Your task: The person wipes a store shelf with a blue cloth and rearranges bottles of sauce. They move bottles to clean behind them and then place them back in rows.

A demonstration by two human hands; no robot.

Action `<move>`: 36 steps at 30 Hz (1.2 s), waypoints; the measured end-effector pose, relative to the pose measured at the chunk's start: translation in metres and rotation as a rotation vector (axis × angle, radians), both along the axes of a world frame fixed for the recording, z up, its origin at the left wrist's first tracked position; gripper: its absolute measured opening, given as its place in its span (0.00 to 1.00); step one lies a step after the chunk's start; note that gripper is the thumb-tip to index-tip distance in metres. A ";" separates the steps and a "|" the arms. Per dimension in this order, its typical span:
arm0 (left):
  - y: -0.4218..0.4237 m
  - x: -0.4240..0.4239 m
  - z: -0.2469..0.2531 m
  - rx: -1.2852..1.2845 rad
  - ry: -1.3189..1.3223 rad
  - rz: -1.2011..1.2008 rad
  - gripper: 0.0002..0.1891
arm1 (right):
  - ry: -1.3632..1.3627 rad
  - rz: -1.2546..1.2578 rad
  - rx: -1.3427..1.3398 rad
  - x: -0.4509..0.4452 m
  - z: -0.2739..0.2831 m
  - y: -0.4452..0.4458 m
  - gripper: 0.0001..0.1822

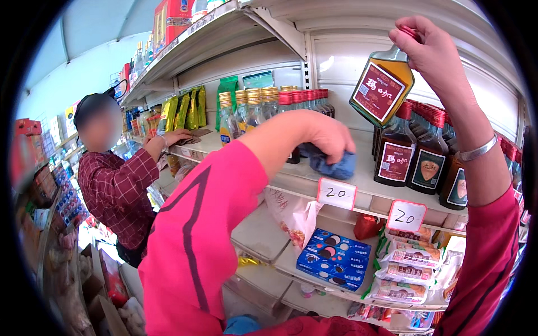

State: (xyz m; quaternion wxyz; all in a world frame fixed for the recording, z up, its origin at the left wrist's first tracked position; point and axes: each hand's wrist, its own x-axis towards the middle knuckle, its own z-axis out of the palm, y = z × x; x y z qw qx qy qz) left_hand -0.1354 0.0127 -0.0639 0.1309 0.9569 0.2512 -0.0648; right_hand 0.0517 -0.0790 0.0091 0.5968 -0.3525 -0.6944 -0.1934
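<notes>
My right hand (pixel 435 52) grips a flat glass bottle of amber liquid (pixel 380 90) by its red cap and holds it tilted above the shelf. The bottle bears a red label with writing. Lower and to the left, my left hand (pixel 332 136) presses a bunched blue cloth (pixel 336 164) on the shelf board (pixel 361 180), fingers around it. Dark flat bottles with red caps (pixel 395 151) stand in rows just right of the cloth. Behind my left forearm are more bottles (pixel 294 98) with red caps and clear bottles with gold caps (pixel 227 113), partly hidden.
Price cards (pixel 337 193) hang on the shelf's front edge. Below lie blue Oreo boxes (pixel 334 258) and packaged biscuits (pixel 405 269). An upper shelf (pixel 201 46) overhangs on the left. A person in a checked shirt (pixel 113 189) stands at left, a hand on the same shelf. Cardboard boxes (pixel 105 315) line the floor.
</notes>
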 end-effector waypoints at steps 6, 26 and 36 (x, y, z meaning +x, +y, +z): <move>0.003 0.003 -0.012 -0.362 -0.390 0.335 0.05 | -0.018 0.019 -0.005 -0.011 -0.001 0.001 0.19; 0.002 -0.050 -0.008 -0.164 -0.305 0.564 0.07 | -0.063 -0.084 0.026 -0.043 -0.013 0.001 0.18; -0.015 -0.104 -0.006 0.385 -0.079 0.263 0.15 | -0.308 -0.342 -0.159 -0.075 -0.007 0.030 0.17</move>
